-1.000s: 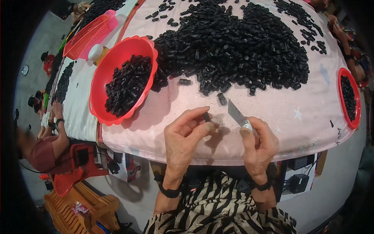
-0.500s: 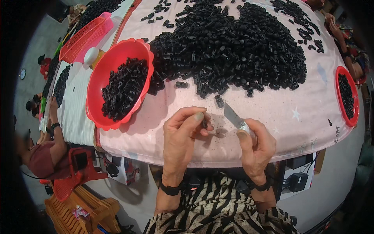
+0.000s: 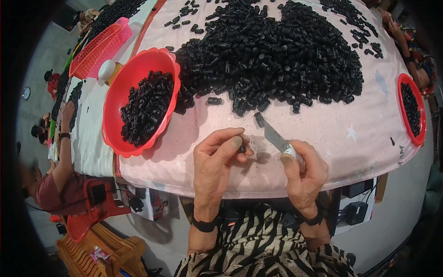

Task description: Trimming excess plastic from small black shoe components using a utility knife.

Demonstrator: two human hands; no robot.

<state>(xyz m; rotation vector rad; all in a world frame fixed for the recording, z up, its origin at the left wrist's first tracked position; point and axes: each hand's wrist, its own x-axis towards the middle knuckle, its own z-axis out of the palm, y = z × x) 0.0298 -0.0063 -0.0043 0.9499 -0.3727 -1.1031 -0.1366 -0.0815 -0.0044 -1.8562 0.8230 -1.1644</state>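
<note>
Between the thumb and fingers of my left hand point(image 3: 217, 161) is a small black plastic part point(image 3: 242, 148), mostly covered by the fingertips. My right hand point(image 3: 305, 173) grips a knife by its silvery wrapped handle, its blade point(image 3: 274, 137) slanting up and to the left. Near the blade tip lies a single black part point(image 3: 259, 120) on the pink cloth. Beyond my hands spreads a large heap of black parts point(image 3: 272, 55). A red scalloped bowl point(image 3: 110, 117), tilted and partly filled with black parts point(image 3: 150, 106), stands to my left.
A smaller red bowl point(image 3: 402, 111) of parts sits near the right edge. At the left are a pink basket point(image 3: 99, 48) and a white-capped jar point(image 3: 109, 70). A co-worker point(image 3: 57, 184) sits on a red chair point(image 3: 94, 210) beside a wooden stool point(image 3: 104, 249). Pink cloth point(image 3: 194, 152) covers the table.
My hands have barely moved, each keeping its grip. The knife tip now overlaps or touches the single black part. At the left, the co-worker's arm has reached farther forward.
</note>
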